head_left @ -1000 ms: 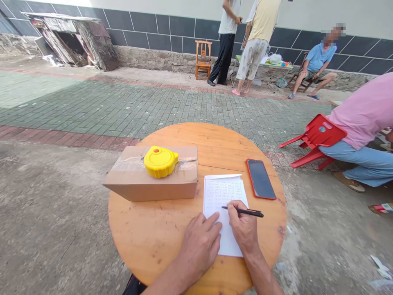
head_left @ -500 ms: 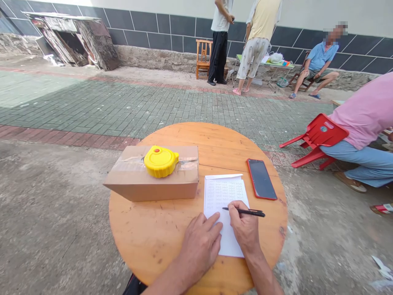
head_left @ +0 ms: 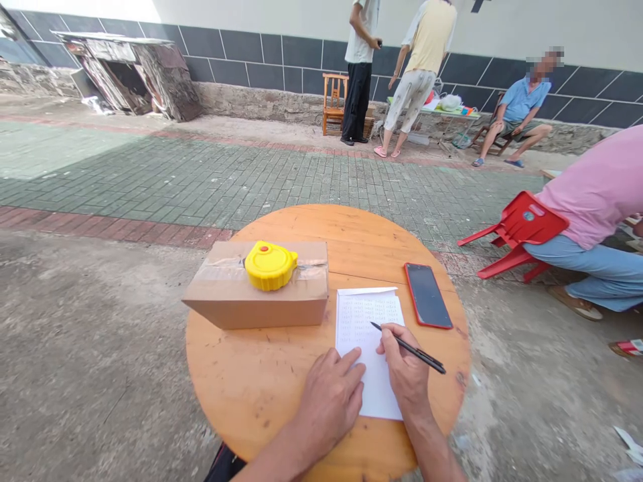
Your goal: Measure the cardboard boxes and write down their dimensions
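A white notepad (head_left: 374,395) with rows of small handwriting on its upper half lies on the round wooden table (head_left: 241,402). My right hand (head_left: 408,371) grips a black pen (head_left: 419,353), its tip pointing up and left over the written rows; whether the tip touches the paper I cannot tell. My left hand (head_left: 331,395) lies open, with its fingertips resting on the pad's left edge. Left of the pad sits a taped cardboard box (head_left: 274,312), and on top of it is a yellow tape measure (head_left: 271,268) with a red button.
A phone with a red edge (head_left: 429,296) lies right of the pad. Beyond the table, a person in pink (head_left: 593,181) sits on a red plastic chair (head_left: 527,217). Two people stand and one sits by a small green table (head_left: 467,116) near the wall.
My right hand has shifted slightly right and down on the pad, and the pen now slants more steeply, with its tip higher up the page. My left hand stays in place.
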`<state>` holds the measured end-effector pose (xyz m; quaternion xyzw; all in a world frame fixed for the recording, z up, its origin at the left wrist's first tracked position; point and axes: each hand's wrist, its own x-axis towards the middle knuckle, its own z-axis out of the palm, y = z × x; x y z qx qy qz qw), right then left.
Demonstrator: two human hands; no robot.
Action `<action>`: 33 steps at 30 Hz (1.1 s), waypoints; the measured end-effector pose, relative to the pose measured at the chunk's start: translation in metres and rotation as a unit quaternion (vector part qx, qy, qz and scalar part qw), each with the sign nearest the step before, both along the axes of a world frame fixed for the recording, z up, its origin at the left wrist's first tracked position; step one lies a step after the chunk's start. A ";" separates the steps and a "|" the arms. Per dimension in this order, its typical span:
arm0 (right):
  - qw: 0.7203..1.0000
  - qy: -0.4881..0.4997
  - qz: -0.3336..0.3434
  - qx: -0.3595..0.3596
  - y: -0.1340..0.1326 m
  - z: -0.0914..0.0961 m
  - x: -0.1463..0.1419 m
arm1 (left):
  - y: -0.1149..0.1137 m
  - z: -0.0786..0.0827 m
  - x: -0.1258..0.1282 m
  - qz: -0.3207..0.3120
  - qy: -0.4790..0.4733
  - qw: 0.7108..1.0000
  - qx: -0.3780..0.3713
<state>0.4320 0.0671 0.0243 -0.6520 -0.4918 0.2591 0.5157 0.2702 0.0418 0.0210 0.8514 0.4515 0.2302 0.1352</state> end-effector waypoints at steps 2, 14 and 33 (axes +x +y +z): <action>0.997 -0.072 0.040 0.012 -0.001 0.001 0.004 | 0.000 0.000 0.000 0.001 0.006 1.000 -0.004; 0.798 -0.577 0.173 0.019 -0.017 0.004 0.044 | -0.001 0.000 0.002 0.004 0.001 1.000 0.005; 0.875 -0.478 -0.035 0.068 -0.075 -0.072 0.062 | -0.006 -0.016 0.003 0.094 -0.063 0.989 0.097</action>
